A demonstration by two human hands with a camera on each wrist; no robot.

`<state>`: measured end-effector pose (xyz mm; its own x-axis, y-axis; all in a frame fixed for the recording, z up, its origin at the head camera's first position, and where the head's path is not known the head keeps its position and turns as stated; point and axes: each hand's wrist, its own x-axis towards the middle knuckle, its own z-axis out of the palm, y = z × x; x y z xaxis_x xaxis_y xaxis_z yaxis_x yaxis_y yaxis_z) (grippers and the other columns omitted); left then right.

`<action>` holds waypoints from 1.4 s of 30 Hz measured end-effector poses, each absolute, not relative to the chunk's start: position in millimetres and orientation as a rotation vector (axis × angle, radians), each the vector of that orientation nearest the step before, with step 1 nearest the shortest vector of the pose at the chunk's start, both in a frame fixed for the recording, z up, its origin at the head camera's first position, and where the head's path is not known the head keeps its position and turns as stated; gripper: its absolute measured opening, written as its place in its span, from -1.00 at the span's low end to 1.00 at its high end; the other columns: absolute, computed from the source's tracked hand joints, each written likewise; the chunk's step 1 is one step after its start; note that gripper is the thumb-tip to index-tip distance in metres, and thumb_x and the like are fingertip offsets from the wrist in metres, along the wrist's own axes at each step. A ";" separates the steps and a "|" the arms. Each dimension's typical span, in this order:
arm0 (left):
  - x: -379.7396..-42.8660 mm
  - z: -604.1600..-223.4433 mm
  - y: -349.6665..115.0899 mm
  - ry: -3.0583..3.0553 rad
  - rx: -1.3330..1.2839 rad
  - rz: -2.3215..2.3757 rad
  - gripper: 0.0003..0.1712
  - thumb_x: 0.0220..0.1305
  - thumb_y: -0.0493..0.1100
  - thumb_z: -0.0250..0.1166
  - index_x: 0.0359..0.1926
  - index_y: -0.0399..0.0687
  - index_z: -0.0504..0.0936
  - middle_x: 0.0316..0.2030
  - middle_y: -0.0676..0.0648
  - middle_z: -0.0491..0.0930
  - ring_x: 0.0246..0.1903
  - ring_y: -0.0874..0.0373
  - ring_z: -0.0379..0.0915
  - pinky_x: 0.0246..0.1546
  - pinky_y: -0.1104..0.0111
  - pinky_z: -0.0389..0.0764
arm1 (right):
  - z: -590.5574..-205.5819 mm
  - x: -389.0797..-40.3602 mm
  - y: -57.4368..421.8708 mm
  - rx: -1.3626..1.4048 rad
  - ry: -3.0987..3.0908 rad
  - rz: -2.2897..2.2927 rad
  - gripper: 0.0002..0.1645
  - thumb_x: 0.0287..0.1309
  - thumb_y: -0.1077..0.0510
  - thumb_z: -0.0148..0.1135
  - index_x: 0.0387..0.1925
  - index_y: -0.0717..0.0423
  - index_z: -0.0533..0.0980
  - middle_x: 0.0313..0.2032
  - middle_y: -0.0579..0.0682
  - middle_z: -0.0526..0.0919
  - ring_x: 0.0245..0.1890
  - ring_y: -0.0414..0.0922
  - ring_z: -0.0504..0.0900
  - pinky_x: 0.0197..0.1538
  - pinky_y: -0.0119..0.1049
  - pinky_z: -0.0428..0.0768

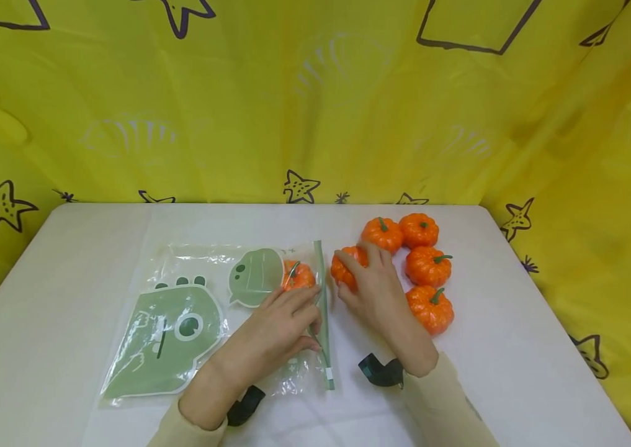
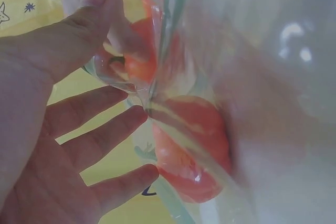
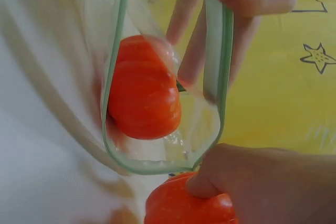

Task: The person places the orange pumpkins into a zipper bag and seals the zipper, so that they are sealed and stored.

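A clear zip bag (image 1: 214, 366) with a green dinosaur print lies on the table, its green-edged mouth facing right. Inside, near the mouth, sits one small orange pumpkin (image 3: 144, 95) with a green stem. My left hand (image 1: 273, 329) holds the upper lip of the bag's mouth, and the right wrist view shows the mouth parted. Just outside it, my right hand (image 1: 376, 288) grips another pumpkin (image 1: 342, 273). The left wrist view shows the left thumb by the green edge and the other fingers spread against the film, which blurs what lies behind.
Several more pumpkins (image 1: 429, 267) stand close together to the right of the right hand. A white slider (image 1: 329, 374) sits at the near end of the bag's zip. The white table (image 1: 522, 372) is backed by a yellow curtain (image 1: 259, 112) with starfish drawings.
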<state>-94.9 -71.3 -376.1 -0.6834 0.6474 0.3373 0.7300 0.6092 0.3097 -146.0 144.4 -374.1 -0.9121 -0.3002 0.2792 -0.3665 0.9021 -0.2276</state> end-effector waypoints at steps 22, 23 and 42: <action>-93.1 -373.4 -70.3 -2.630 -1.144 -0.590 -0.67 0.05 0.09 0.45 -0.29 0.11 0.50 0.33 -0.15 0.44 0.33 -0.06 0.38 0.28 -0.15 0.41 | -375.2 -133.8 147.0 0.567 -2.859 0.551 -0.42 0.04 0.13 0.42 0.16 -0.03 0.53 0.20 0.18 0.42 0.17 0.15 0.46 0.09 0.03 0.66; -93.2 -373.4 -70.3 -2.629 -1.145 -0.587 -0.66 0.05 0.09 0.45 -0.29 0.11 0.50 0.33 -0.15 0.43 0.33 -0.06 0.38 0.27 -0.15 0.42 | -374.7 -133.4 146.6 0.580 -2.860 0.558 -0.41 0.04 0.13 0.42 0.16 -0.03 0.53 0.21 0.17 0.42 0.18 0.15 0.46 0.11 0.03 0.65; -93.4 -375.1 -70.4 -2.538 -1.201 -0.691 -0.64 0.08 0.06 0.47 -0.28 0.07 0.48 0.29 -0.15 0.49 0.29 -0.04 0.43 0.32 -0.02 0.41 | -379.8 -133.0 139.0 0.615 -2.841 0.719 -0.29 -0.01 0.07 0.54 0.14 0.21 0.43 0.15 0.12 0.51 0.13 0.05 0.52 0.26 -0.06 0.55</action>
